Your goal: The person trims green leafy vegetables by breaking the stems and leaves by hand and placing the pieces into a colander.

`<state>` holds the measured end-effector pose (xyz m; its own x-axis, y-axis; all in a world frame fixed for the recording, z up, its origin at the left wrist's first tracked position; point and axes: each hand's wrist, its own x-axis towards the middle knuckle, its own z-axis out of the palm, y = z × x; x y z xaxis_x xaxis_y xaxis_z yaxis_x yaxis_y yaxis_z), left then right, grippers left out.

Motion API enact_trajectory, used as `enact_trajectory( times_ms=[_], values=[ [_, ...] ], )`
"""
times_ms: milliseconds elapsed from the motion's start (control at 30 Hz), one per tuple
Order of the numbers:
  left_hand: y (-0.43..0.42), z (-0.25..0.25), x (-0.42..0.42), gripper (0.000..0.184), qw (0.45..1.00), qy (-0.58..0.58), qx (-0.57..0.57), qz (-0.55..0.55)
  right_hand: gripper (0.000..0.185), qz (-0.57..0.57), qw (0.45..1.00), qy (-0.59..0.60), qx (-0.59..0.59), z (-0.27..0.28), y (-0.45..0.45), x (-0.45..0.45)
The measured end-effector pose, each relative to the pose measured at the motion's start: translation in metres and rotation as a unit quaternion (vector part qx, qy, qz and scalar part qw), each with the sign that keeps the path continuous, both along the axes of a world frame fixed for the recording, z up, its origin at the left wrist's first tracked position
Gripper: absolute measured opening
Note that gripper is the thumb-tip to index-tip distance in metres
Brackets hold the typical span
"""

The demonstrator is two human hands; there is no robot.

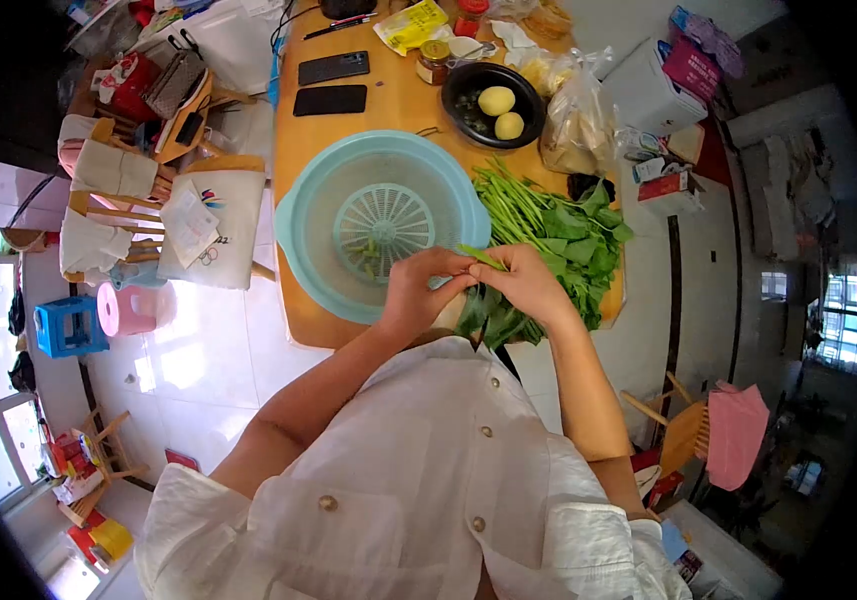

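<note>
Left hand [422,284] and right hand [528,287], both nearly closed, pinch a thin green stem [481,257] at the near edge between the round pale-blue plastic basin [300,215], left, and the leafy green bunch [576,238], right. This looks like stem-snapping, calling next for a firm twist.

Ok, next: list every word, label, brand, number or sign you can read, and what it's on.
No text reads with certainty.
Yellow packet: print too small.
Glass jar: label too small.
Magenta box: lettering blurred.
White chair cover: small marks, illegible.
</note>
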<state>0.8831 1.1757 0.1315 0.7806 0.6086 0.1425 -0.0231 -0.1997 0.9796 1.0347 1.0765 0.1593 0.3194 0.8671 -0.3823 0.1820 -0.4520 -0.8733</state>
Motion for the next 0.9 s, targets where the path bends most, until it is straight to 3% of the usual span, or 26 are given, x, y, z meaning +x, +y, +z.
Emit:
enact_trajectory(
  times_ms=[100,300,367,400,467,533,600,700,833,900],
  values=[
    [-0.003,-0.002,0.003,0.018,0.995,-0.029,0.088,0.04,0.023,-0.014,0.999,0.037,-0.013,0.012,-0.002,0.0],
    [-0.003,-0.006,0.018,0.012,0.994,-0.033,0.097,0.027,0.026,-0.021,0.999,0.031,-0.036,0.016,-0.011,0.012],
    [-0.005,-0.006,0.027,0.01,0.997,-0.002,0.066,0.025,0.027,-0.091,0.991,-0.065,0.07,0.005,-0.025,0.023],
    [-0.006,-0.006,0.032,0.009,0.999,0.028,0.036,0.026,0.029,-0.165,0.982,-0.062,0.069,0.0,-0.031,0.032],
    [-0.008,-0.019,0.044,0.009,0.998,0.065,-0.013,-0.005,0.032,-0.274,0.959,0.075,-0.01,0.009,-0.047,0.056],
    [-0.014,-0.029,0.057,0.009,0.993,0.098,-0.061,-0.032,0.036,-0.313,0.931,0.187,-0.011,0.01,-0.06,0.076],
    [-0.022,-0.03,0.073,0.011,0.992,0.103,-0.021,-0.069,0.037,-0.307,0.932,0.194,-0.01,0.001,-0.068,0.092],
    [-0.03,-0.037,0.104,0.016,0.983,0.147,0.085,-0.064,0.03,-0.299,0.895,0.329,-0.02,-0.016,-0.072,0.114],
    [-0.041,-0.079,0.124,0.026,0.953,0.164,0.249,-0.046,0.031,-0.241,0.904,0.353,-0.024,-0.038,-0.071,0.134],
    [-0.05,-0.072,0.131,0.024,0.956,0.151,0.251,0.004,0.031,-0.227,0.914,0.335,-0.029,-0.038,-0.062,0.135]
  ],
)
